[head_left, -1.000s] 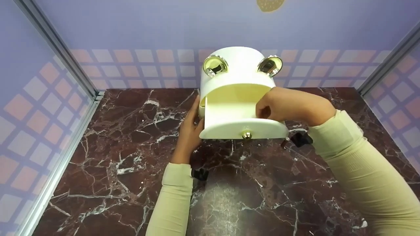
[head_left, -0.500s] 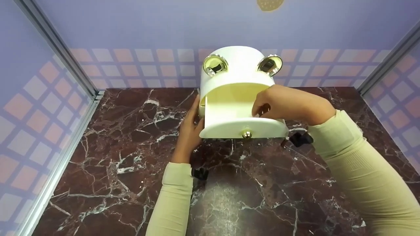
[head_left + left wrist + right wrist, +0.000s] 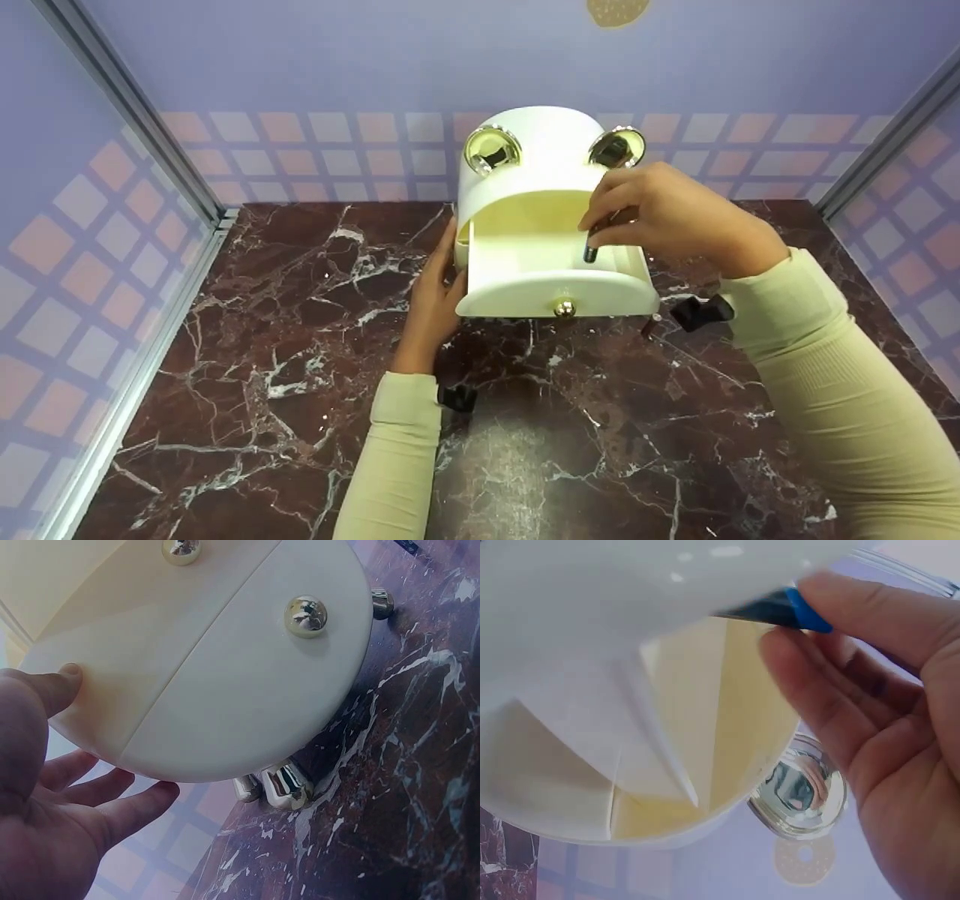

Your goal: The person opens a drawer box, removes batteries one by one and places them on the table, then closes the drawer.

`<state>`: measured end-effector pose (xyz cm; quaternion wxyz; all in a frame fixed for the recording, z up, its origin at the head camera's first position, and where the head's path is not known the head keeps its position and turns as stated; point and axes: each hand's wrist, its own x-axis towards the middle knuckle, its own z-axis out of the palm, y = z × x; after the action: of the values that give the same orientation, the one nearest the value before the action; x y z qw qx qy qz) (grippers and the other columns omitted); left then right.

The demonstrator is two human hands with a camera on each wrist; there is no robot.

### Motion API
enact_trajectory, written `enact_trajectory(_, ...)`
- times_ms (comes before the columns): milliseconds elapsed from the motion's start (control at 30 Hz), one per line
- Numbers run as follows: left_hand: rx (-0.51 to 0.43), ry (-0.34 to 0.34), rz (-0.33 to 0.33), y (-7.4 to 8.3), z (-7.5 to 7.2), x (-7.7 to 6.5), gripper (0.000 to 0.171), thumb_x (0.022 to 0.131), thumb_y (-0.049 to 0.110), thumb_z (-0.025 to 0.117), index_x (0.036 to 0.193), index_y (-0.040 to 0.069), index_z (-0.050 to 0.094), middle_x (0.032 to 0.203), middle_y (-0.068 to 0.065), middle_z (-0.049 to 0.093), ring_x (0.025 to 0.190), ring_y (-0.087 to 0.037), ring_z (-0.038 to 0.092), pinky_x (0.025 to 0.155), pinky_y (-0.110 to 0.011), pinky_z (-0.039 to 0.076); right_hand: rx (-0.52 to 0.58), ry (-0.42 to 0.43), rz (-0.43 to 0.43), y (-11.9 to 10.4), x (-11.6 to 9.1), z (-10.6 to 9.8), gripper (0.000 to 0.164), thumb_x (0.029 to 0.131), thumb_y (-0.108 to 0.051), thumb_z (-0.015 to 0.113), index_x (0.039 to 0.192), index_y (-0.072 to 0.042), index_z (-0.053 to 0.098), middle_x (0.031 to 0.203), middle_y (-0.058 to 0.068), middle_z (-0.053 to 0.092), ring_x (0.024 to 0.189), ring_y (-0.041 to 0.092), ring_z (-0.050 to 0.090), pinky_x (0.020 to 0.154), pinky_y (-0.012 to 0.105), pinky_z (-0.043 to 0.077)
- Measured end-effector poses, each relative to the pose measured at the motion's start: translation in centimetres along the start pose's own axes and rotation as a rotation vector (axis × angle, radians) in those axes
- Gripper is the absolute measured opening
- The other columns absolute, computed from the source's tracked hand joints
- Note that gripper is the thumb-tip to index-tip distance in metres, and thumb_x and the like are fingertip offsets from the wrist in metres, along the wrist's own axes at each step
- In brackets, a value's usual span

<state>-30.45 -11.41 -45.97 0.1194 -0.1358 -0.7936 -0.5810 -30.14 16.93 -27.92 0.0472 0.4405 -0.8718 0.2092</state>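
Head view: glossy white domed box (image 3: 540,174), upper centre, its semicircular-fronted drawer (image 3: 510,298) sticking out. Left hand (image 3: 435,296), fingers loosely extended, rests against box's frame-left side. Right hand (image 3: 670,216), right of centre, pinches small dark blue-ended cylinder (image 3: 780,611) over drawer.

The drawer box (image 3: 546,127) is creamy white with a gold-toned knob (image 3: 565,308), the cylinder (image 3: 765,610) black and blue, the sleeves (image 3: 806,337) pale yellow-green, the tabletop (image 3: 300,450) dark red-brown marbled in white, the lavender wall (image 3: 375,60) patterned with pink and whitish squares.
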Motion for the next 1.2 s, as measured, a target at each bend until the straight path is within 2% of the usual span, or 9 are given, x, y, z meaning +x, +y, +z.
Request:
enact_trajectory(133,-0.004,-0.004,-0.008,0.0,0.0,0.0,0.071,0.098,0.007,0.053,0.153,0.039,0.023,0.155,0.002,0.036,0.121,-0.02,0.054,0.093,-0.036,0.055,-0.007,0.053,-0.036,0.1,-0.1,-0.2,0.016,0.08,-0.008,0.078,0.096,-0.007,0.077,0.091,0.001,0.067,0.078,0.006,0.064,0.071,0.013,0.054)
enact_trajectory(233,-0.009,-0.006,-0.009,0.0,0.0,0.1,0.071,0.098,0.008,0.053,0.153,0.04,0.023,0.156,0.004,0.035,0.127,-0.02,0.051,0.097,-0.036,0.053,-0.002,0.06,-0.043,0.0,-0.2,-0.3,0.017,0.079,-0.007,0.079,0.096,-0.007,0.077,0.091,0.001,0.067,0.078,0.005,0.063,0.07,0.013,0.053)
enact_trajectory(367,-0.024,-0.009,-0.01,0.0,0.0,0.1,0.07,0.098,0.007,0.053,0.154,0.037,0.023,0.157,0.005,0.034,0.132,-0.02,0.048,0.099,-0.036,0.052,0.005,0.062,-0.046,-0.1,-0.3,-0.4,0.017,0.079,-0.008,0.078,0.096,-0.007,0.077,0.092,0.002,0.067,0.079,0.006,0.064,0.07,0.012,0.053)
enact_trajectory(567,-0.054,-0.012,-0.015,0.0,0.0,0.0,0.068,0.098,0.008,0.053,0.154,0.033,0.024,0.158,0.002,0.032,0.13,-0.022,0.05,0.092,-0.034,0.056,-0.021,0.093,-0.056,0.0,-0.9,-1.0,0.016,0.079,-0.009,0.079,0.094,-0.009,0.077,0.092,0.0,0.068,0.082,0.007,0.062,0.073,0.012,0.053)
enact_trajectory(700,-0.012,0.004,-0.003,0.0,-0.1,0.0,0.069,0.097,0.006,0.053,0.154,0.033,0.025,0.146,-0.002,0.045,0.109,-0.02,0.058,0.08,-0.033,0.058,-0.069,0.12,-0.065,0.0,-1.4,-1.5,0.015,0.079,-0.011,0.08,0.094,-0.012,0.078,0.092,-0.003,0.068,0.082,0.004,0.06,0.073,0.012,0.049)
enact_trajectory(800,0.016,0.015,0.01,-0.1,-0.1,0.0,0.07,0.096,0.004,0.053,0.154,0.034,0.025,0.124,-0.006,0.055,0.088,-0.02,0.054,0.066,-0.032,0.055,-0.085,0.126,-0.058,0.0,-1.5,-1.7,0.015,0.079,-0.011,0.08,0.094,-0.014,0.078,0.093,-0.003,0.069,0.083,0.004,0.059,0.074,0.013,0.048)
enact_trajectory(933,-0.008,0.01,0.026,-0.3,-0.1,-0.1,0.073,0.096,0.001,0.053,0.153,0.036,0.025,0.139,-0.005,0.051,0.1,-0.019,0.058,0.07,-0.031,0.057,-0.08,0.127,-0.057,-0.1,-1.7,-1.9,0.016,0.077,-0.01,0.081,0.093,-0.014,0.078,0.095,-0.002,0.068,0.084,0.004,0.059,0.075,0.011,0.048)
enact_trajectory(1033,-0.019,0.009,0.023,-0.2,-0.1,-0.1,0.073,0.096,0.002,0.053,0.153,0.038,0.025,0.153,0.0,0.039,0.113,-0.019,0.057,0.08,-0.031,0.058,-0.063,0.131,-0.063,-0.1,-1.9,-2.1,0.016,0.077,-0.009,0.081,0.092,-0.013,0.078,0.095,-0.002,0.068,0.084,0.002,0.059,0.075,0.009,0.049)
enact_trajectory(1200,-0.004,0.01,0.009,-0.1,-0.2,-0.1,0.074,0.096,0.003,0.053,0.152,0.043,0.024,0.142,-0.002,0.049,0.106,-0.02,0.057,0.083,-0.033,0.057,-0.058,0.14,-0.07,-0.1,-2.4,-2.4,0.018,0.076,-0.004,0.08,0.092,-0.013,0.078,0.096,-0.004,0.068,0.085,-0.001,0.058,0.075,0.007,0.048)
